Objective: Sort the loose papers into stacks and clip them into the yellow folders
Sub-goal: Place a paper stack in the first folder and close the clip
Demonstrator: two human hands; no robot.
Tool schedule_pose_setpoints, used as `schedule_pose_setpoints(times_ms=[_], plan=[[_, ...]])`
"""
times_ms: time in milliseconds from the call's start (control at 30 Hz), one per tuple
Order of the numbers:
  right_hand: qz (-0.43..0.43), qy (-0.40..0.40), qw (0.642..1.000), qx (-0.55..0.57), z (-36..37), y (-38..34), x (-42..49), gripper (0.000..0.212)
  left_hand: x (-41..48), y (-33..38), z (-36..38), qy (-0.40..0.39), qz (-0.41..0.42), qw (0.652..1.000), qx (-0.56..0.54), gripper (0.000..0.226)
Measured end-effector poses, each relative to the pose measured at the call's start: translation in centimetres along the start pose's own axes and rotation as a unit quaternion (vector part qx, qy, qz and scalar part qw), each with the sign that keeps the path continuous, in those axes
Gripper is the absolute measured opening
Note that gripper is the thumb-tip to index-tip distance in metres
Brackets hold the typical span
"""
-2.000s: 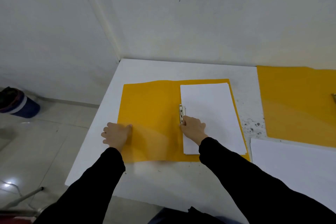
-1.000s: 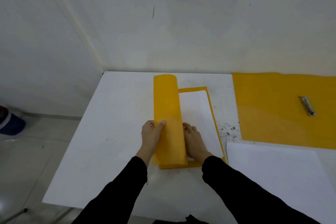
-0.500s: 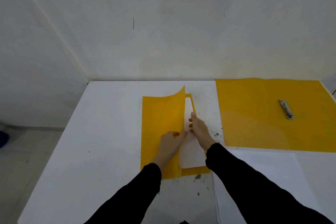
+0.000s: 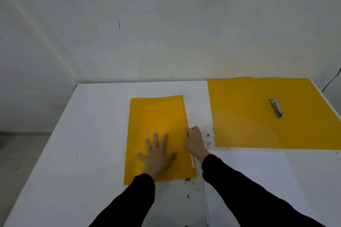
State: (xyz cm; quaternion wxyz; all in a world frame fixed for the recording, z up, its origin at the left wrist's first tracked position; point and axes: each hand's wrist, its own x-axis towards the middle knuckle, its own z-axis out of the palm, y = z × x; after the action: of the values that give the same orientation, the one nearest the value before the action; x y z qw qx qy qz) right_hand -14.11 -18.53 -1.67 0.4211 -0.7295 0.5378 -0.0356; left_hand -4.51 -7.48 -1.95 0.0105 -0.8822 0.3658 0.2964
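two folders: closed folder (image 4: pixel 156 116) on the table (image 4: pixel 83 143), just left of the open folder (image 4: pixel 249 116). probably thin, light, floppy and slick; best taken along the long edge nearest the open folder. left hand (image 4: pixel 156 153) flat on the cover, fingers spread, gripping nothing. right hand (image 4: pixel 193 140) curled at that edge; pinching or not, cannot tell.

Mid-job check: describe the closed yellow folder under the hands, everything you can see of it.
The closed yellow folder is a thin, slightly glossy, plastic-looking cover. It lies flat on the white table, long side running away from the person. A white strip of paper shows along its right edge. The left hand presses flat on its near half, fingers spread. The right hand, fingers curled, touches the right edge; whether it pinches it is unclear.
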Motion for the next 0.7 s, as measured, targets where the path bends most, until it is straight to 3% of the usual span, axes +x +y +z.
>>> schedule_pose_setpoints(times_ms=[167,367,467,700], plan=[[-0.062,-0.026,0.993,-0.093,0.6,0.6,-1.9,0.029,0.5,-2.1,-0.2,-0.005,0.024,0.999,0.025,0.094],[-0.07,-0.072,0.988,-0.119,0.4,1.3,-3.1,0.019,0.5,-2.9,-0.8,-0.005,0.018,0.999,0.029,0.098],[-0.065,-0.097,0.984,-0.134,1.0,0.9,-4.1,0.052,0.5,-3.4,-0.9,0.001,0.015,1.0,0.025,0.097],[-0.028,-0.103,0.993,-0.045,2.5,-1.2,-5.3,0.069,0.2,-6.6,-2.4,0.011,-0.027,0.999,0.022,0.096]])
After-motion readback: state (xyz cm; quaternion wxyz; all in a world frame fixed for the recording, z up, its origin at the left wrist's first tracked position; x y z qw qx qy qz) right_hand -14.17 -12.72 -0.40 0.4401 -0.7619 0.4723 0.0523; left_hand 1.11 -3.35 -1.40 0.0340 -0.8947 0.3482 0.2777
